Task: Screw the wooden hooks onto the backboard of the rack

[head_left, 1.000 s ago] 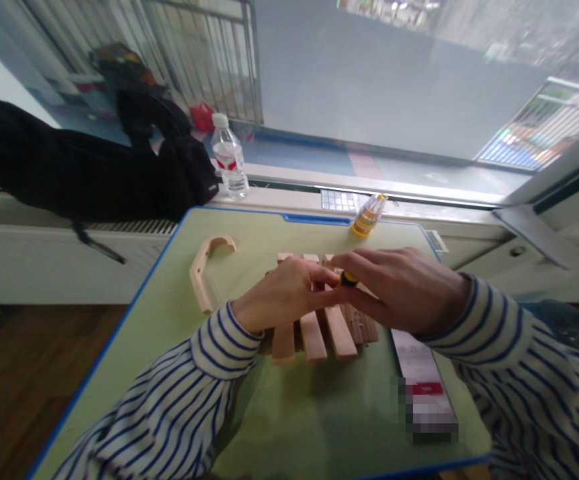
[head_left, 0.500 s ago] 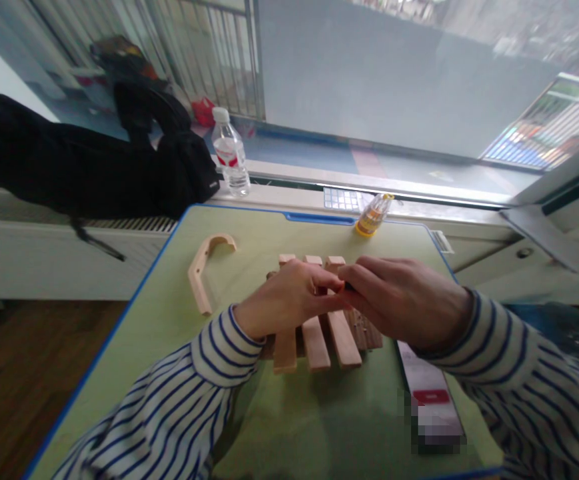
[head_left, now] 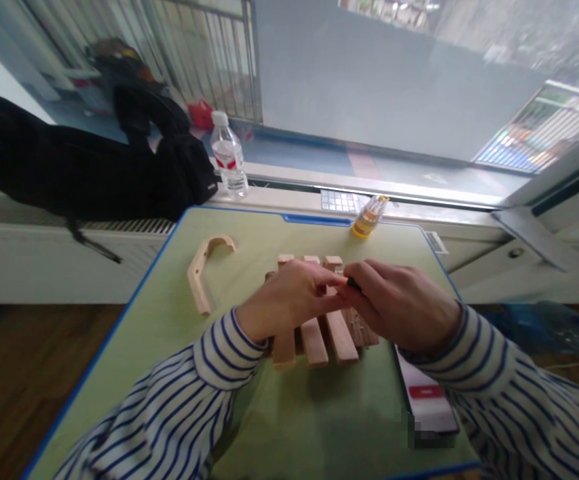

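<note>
Both hands meet over three pale wooden slats, which lie side by side on a brown textured wooden piece. Thumb and forefinger of my left hand are pinched together above the slats; whatever sits between those fingertips is hidden. My right hand is closed around a small dark object, only its end showing at the fingertips, right against the left fingertips. To the left, apart from both hands, lies a curved, hook-shaped wooden piece with small holes.
The green table has a blue edge. A small bottle of yellow liquid stands at its back edge, and a phone lies beneath my right forearm. On the sill are a water bottle and a black bag.
My right hand has turned slightly and drawn a little away from the left fingertips, so more of the dark object shows. The slats stay put; the whole view has shifted slightly.
</note>
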